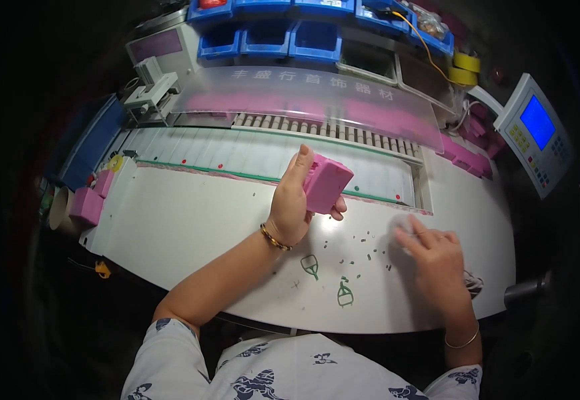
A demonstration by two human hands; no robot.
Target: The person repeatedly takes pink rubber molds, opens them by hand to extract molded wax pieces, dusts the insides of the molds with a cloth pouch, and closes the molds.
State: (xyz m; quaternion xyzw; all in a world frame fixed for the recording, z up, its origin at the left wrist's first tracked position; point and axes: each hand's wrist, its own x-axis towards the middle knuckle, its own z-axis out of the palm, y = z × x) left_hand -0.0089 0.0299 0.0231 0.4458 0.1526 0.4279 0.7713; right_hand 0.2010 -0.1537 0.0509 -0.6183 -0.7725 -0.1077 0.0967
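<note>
My left hand [290, 207] is raised over the worktable, closed round a pink rubbery block [330, 185] that looks like a mould, tilted with its broad face toward the right. My right hand [440, 267] is low over the table's right side. Its fingers come together at a pale, blurred, rounded thing [401, 230] whose kind I cannot make out. Between the hands lie two flat green pieces, one a rounded loop outline [310, 265], the other similar with a crossbar [345, 294]. Small dark green crumbs [370, 257] are scattered near them.
Behind stands a roller track [330, 128] under a clear plastic cover [303, 87], with pink blocks beneath. Blue bins [266, 41] line the back. A keypad panel with a blue screen [538, 123] is at right. Pink blocks [87, 205] and a clamp-like device [151, 93] stand left.
</note>
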